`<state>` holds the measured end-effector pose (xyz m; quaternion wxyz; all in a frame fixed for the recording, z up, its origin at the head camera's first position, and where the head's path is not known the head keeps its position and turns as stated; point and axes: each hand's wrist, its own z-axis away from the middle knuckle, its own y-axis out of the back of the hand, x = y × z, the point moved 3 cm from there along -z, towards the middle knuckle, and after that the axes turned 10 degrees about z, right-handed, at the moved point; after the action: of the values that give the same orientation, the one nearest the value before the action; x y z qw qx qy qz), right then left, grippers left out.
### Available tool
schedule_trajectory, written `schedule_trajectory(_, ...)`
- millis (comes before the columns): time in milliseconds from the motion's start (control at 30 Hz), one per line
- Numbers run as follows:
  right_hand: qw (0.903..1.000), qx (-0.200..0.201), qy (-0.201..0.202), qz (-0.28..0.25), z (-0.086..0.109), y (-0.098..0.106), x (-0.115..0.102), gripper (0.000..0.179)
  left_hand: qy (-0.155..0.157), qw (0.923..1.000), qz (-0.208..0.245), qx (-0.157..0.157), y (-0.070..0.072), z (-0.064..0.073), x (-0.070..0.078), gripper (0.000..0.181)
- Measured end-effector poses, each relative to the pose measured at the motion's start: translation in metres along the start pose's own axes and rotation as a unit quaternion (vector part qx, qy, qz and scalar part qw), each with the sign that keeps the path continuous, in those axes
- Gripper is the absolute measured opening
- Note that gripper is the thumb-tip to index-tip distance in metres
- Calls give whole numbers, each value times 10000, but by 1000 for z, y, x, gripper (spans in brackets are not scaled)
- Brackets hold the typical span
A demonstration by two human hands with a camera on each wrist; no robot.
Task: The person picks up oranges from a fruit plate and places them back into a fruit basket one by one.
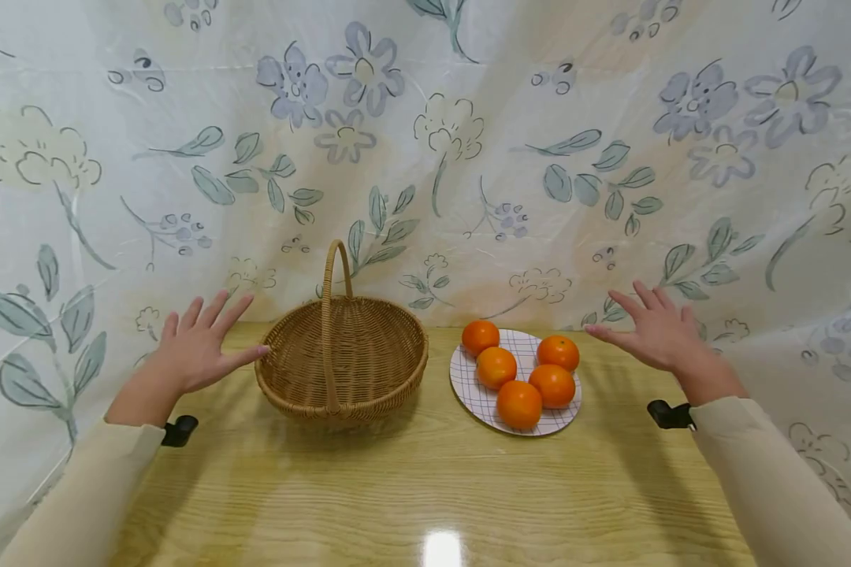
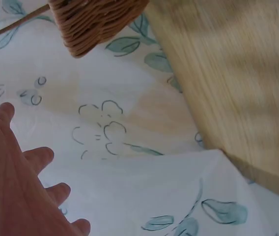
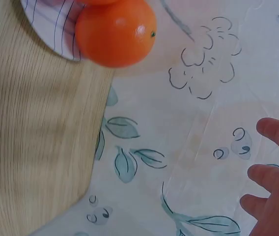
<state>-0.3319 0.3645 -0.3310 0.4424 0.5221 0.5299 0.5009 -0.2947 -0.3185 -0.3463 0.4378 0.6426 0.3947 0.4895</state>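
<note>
In the head view a brown wicker basket (image 1: 376,354) with a tall arched handle stands left of centre on the table, nothing visible inside it. Beside it on the right lies a round white plate (image 1: 468,398) with a grid pattern, bearing several oranges (image 1: 519,405). My left hand (image 1: 195,346) is spread, its thumb tip at the basket's left rim; whether they touch I cannot tell. To the right of the plate, my right hand (image 1: 655,331) is held up with fingers spread, holding nothing. One orange (image 3: 117,34) and the plate's edge show in the right wrist view.
The light wooden table (image 1: 369,496) reaches toward me, with a bright reflection near its front. Behind and at both sides hangs a white cloth (image 1: 482,173) printed with flowers and leaves. Black wrist mounts (image 1: 670,414) sit at both sleeves.
</note>
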Motion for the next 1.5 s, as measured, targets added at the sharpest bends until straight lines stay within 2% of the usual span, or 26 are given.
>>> schedule_trajectory(133,9998,194,82,-64,4,-7,-3,101,-109,9995,185,242,-3,4,1,97)
schedule_trajectory(400,9956,587,270,-682,17,-22,-15,93,-481,9938,669,743,-18,12,1,90)
schedule_trajectory(500,9918,677,287,-1044,22,-31,-19,89,-668,9884,992,938,-26,12,1,87)
schedule_trajectory(667,9804,939,373,-1693,31,-48,-26,78,-901,9767,1570,1155,-38,12,-1,81)
schedule_trajectory(867,9711,1064,429,-2093,41,-67,-35,72,-815,9657,2231,1045,-50,13,-3,74)
schedule_trajectory(1100,9609,919,406,-2579,46,-87,-45,72,-662,9450,3109,764,-59,11,-3,68)
schedule_trajectory(1267,9485,884,414,-3014,47,-103,-50,72,-309,9317,3598,397,-62,12,-6,71)
schedule_trajectory(1367,9409,831,383,-3261,47,-111,-52,73,-174,9287,3700,178,-64,13,-8,72)
schedule_trajectory(1500,9373,658,243,-3415,49,-120,-55,76,-107,9265,3761,-62,-67,12,-10,74)
